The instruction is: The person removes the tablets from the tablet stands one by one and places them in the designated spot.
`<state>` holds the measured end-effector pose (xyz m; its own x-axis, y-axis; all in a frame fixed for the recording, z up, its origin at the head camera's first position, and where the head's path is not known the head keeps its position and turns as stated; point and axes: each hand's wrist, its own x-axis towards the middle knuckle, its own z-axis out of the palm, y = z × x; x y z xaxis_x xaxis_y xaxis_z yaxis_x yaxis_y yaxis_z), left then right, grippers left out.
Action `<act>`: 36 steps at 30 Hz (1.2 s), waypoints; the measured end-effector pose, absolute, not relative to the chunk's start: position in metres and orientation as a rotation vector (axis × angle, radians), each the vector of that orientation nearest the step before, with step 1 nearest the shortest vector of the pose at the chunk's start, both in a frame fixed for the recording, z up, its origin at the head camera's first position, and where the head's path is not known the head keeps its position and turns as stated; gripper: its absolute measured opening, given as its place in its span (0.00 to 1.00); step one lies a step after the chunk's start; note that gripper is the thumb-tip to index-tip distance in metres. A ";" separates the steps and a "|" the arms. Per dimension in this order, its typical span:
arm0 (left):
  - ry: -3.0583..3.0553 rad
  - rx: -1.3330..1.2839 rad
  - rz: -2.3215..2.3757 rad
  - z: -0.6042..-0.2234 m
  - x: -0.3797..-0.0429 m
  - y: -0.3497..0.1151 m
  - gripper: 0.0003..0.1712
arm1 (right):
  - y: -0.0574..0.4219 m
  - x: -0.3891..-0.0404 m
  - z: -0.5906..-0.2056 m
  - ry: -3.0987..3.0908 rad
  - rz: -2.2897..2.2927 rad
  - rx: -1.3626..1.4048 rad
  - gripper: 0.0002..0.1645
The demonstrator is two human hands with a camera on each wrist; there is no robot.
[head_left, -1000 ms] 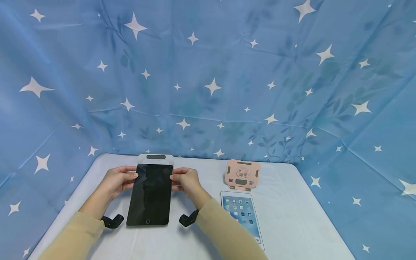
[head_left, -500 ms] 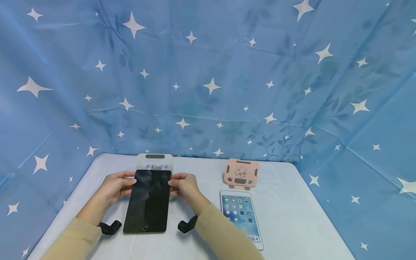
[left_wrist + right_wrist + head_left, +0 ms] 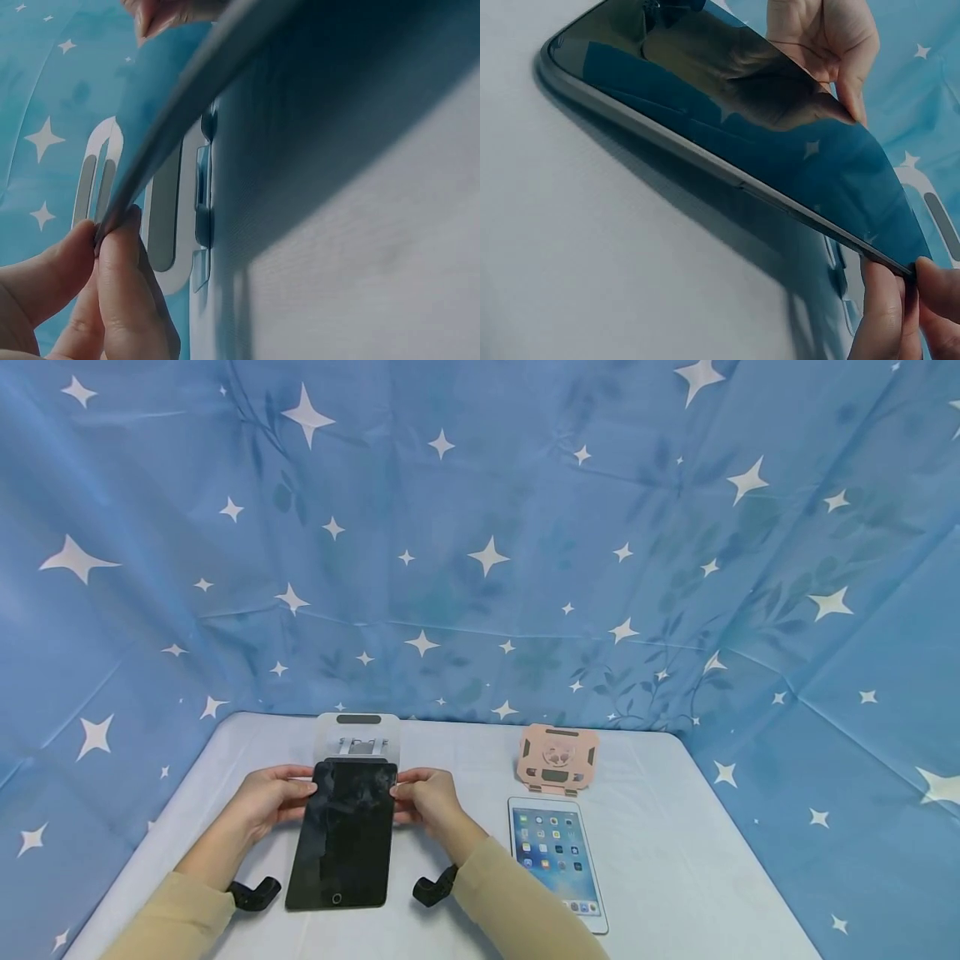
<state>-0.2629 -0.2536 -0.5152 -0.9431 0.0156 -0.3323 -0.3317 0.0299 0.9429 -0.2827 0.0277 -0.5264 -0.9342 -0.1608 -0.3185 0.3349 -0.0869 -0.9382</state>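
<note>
A black tablet [image 3: 341,835] with a dark screen is held between both hands, its far end raised above the table in the wrist views. My left hand [image 3: 273,797] pinches the left side near the top corner, thumb [image 3: 64,259] on the screen side and fingers [image 3: 127,289] behind. At the opposite side, my right hand [image 3: 427,797] pinches the tablet's edge the same way. Just beyond the tablet stands a white tablet stand [image 3: 326,739] with grey pads; its lower part is hidden. Whether the tablet's near end touches the table cannot be told.
To the right, a pink tablet stand [image 3: 558,760] sits at the back of the white-covered table [image 3: 675,860]. A white tablet [image 3: 558,852] showing app icons lies in front of it, partly behind the right sleeve [image 3: 517,897]. A blue star-patterned curtain [image 3: 480,610] hangs behind.
Both hands have drawn the black tablet toward the person, away from the white stand. More of that stand's face and its hinge part now shows. The pink stand and white tablet stay put.
</note>
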 end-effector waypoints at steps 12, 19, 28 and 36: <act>2.036 -0.316 1.966 -0.520 -0.260 -0.257 0.28 | 0.028 -0.276 -0.531 1.873 -2.058 0.199 0.11; 2.040 -0.293 1.938 -0.522 -0.260 -0.257 0.23 | 0.030 -0.275 -0.535 1.865 -2.069 0.187 0.17; 2.073 -0.281 1.873 -0.526 -0.259 -0.261 0.26 | 0.030 -0.274 -0.537 1.853 -2.070 0.200 0.19; 2.062 -0.231 1.835 -0.524 -0.257 -0.265 0.26 | 0.031 -0.271 -0.534 1.880 -1.995 0.228 0.16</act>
<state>-0.2572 -0.2652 -0.5241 -0.9181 0.1208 -0.3776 -0.3610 0.1388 0.9222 -0.2711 0.0310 -0.5336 -0.9113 -0.1676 -0.3762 0.3854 -0.0254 -0.9224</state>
